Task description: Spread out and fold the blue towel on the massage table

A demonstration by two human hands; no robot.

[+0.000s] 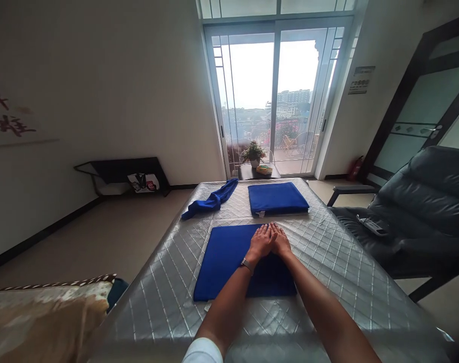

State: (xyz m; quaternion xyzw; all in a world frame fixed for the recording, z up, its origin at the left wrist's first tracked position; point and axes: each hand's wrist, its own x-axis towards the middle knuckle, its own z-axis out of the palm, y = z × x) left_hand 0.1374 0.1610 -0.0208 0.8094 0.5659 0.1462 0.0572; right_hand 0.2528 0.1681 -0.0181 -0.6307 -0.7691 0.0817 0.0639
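Note:
A folded blue cloth [225, 262] lies flat in front of me on a silver quilted mattress [169, 287]. My left hand [262, 242] rests palm down near its far edge, fingers stretched forward. Beside it, touching, my right hand [280, 240] lies flat close to the cloth's far right corner. Neither hand grips anything. Farther back is a second folded blue cloth [278, 198] with a white tag at its near edge. To its left sits a loosely bunched blue cloth [212, 200].
A dark recliner [421, 201] with a small device [373, 225] on its seat stands at the right. Beyond the mattress, a potted plant [254, 153] stands before sliding glass doors. A black frame [123, 171] leans by the left wall; patterned bedding [44, 317] is near left.

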